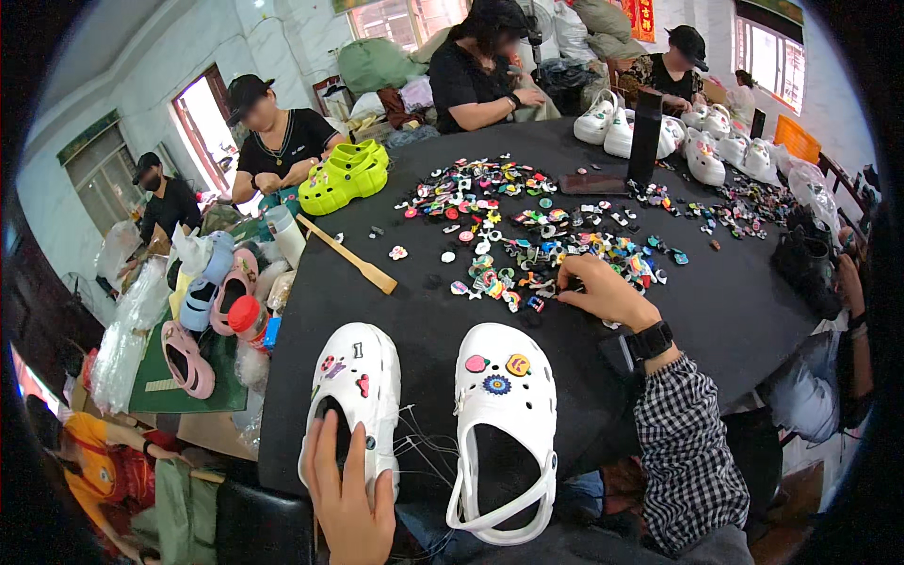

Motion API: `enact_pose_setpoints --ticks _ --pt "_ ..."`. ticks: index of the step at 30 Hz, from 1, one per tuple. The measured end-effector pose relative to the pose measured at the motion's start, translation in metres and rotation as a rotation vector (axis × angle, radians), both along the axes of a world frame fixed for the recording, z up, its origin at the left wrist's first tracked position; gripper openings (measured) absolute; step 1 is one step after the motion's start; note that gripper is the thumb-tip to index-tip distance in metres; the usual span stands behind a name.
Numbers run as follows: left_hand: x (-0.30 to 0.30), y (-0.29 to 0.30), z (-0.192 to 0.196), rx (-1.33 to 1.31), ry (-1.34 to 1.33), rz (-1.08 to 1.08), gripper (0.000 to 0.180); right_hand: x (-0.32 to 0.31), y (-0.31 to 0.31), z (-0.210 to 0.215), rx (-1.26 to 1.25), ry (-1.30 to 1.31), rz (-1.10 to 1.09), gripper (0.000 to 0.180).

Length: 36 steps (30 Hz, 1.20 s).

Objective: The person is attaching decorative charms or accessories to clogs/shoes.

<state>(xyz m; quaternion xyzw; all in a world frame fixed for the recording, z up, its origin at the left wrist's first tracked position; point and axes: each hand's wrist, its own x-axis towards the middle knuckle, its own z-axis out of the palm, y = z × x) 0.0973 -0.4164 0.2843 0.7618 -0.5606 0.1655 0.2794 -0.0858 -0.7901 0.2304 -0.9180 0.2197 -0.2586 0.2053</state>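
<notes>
Left hand (355, 508) palm down, its fingers (354, 461) spread and pointing forward! Across on the other side, the sleeved right forearm (692, 452) angles upward, right hand (610, 290) turned inward, fingers bent, thumb (576, 299) low beneath them.

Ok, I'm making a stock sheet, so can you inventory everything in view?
Near white clogs: two, white with coloured charms, table front
Table: one, black, centre
Loose charms: too many to count, multicoloured, mid-table
Wooden stick: one, tan, table's left
Lime clogs: pair, yellow-green, far left edge
Black block: one, black, far right
Far white clogs: several, white, far right
Orange basket: one, orange, beyond them
Pastel clogs: several, pink and blue, left side
Sacks: several, green and white, back wall
Co-workers: at least six, mostly black clothing, around
Left hand: one, bare, on left near clog
Right hand: one, bare, at charms
</notes>
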Motion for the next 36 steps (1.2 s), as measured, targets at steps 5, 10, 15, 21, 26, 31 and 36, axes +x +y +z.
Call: enact_pose_setpoints --ticks 5,10,15,21,26,31,36 --pt "-0.024 0.003 0.022 -0.023 0.527 -0.376 0.045 -0.002 -0.001 0.001 -0.079 -0.089 -0.004 0.019" --pt "-0.040 -0.010 -0.002 0.069 1.538 -0.958 0.067 0.000 0.007 0.005 0.086 -0.194 -0.167 0.020" --pt "-0.044 -0.016 -0.009 -0.061 2.002 -0.881 0.062 -0.002 0.007 0.008 0.112 -0.301 -0.183 0.019" --pt "-0.051 -0.043 -0.016 -0.176 2.226 -0.812 0.061 0.003 0.012 0.014 0.157 -0.257 -0.130 0.018" --pt "-0.060 -0.047 -0.021 -0.244 2.304 -0.823 0.059 0.000 0.020 0.023 0.159 -0.232 -0.082 0.016" --pt "-0.076 -0.020 -0.038 -0.236 2.010 -0.823 0.065 0.004 0.046 0.040 0.637 -0.458 0.172 0.018" --pt "-0.073 -0.016 -0.042 -0.210 1.991 -0.844 0.077 -0.001 0.094 0.062 0.560 -0.343 0.194 0.019"
